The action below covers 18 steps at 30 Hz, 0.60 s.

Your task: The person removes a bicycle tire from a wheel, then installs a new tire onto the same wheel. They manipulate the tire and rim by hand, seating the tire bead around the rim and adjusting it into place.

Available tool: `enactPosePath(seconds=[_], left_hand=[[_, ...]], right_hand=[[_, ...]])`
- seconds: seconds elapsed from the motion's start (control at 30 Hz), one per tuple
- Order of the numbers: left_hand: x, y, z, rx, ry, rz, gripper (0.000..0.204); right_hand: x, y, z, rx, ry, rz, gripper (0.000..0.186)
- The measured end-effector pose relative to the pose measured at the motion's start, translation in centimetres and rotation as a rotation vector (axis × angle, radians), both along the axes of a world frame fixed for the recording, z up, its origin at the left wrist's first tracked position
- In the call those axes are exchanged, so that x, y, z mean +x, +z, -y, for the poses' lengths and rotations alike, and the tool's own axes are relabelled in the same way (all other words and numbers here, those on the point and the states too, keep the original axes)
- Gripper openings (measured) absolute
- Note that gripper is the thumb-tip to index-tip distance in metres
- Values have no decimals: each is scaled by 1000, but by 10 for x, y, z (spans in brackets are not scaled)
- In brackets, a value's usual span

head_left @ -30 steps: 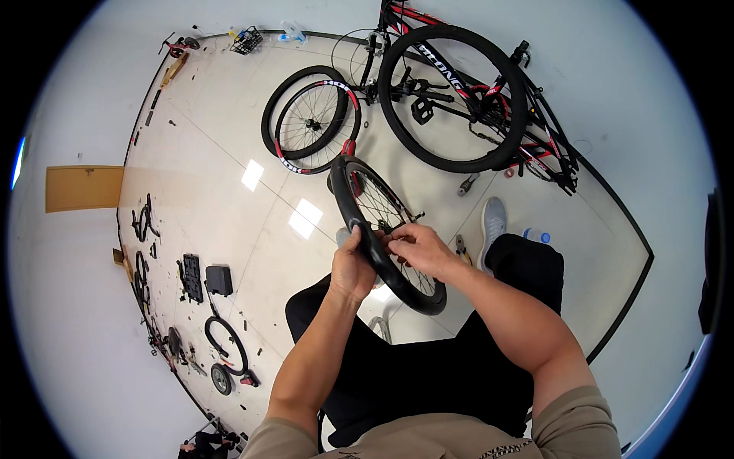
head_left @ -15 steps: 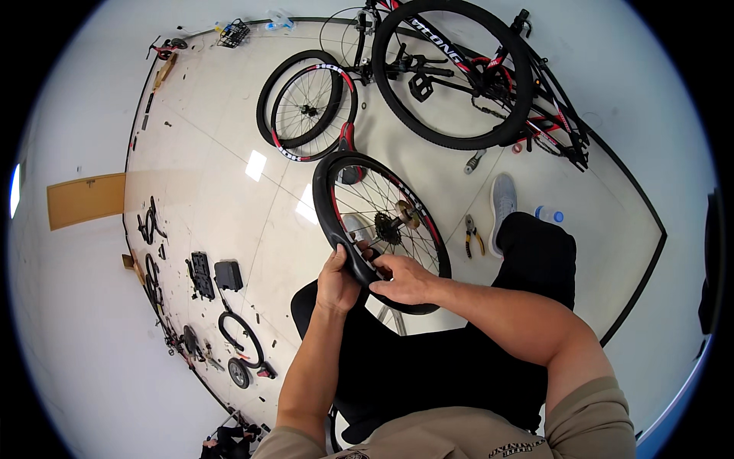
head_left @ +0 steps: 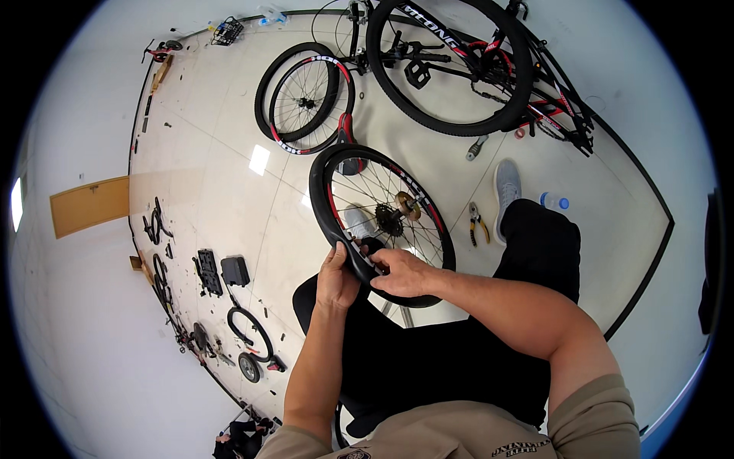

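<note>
A bicycle wheel leans upright between my knees, with a black tyre, red and white rim, thin spokes and a cassette of sprockets at the hub. My left hand is closed round the near left part of the tyre, thumb on its outer side. Just to its right, my right hand pinches the same stretch of tyre at the rim edge. The tyre looks pulled out from the rim between the two hands. Some of the fingertips are hidden behind the tyre.
Beyond the wheel lie another wheel and an upturned bicycle. Pliers and a plastic bottle are by my right shoe. At left are a black tool case and several loose parts.
The view has shifted slightly. Both hands stay on the same part of the tyre, and the right hand's fingers have moved a little.
</note>
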<state>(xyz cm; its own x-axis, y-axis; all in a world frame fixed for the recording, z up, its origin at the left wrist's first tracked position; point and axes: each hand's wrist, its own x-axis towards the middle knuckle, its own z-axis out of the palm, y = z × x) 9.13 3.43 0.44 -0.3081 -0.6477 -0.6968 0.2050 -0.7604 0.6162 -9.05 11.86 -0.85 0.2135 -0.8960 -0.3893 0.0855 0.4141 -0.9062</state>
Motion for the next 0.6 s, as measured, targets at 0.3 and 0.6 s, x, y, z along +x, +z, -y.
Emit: enactPosePath(seconds=[0.3,0.6], left_hand=[[-3,7,-3,68,-48,-54,36],[-32,25,-9,83,-26,-138,53]], right_hand=[[-6,6,4,39,-5,-9,41],[-12,7,8,61,-67,-41,55]])
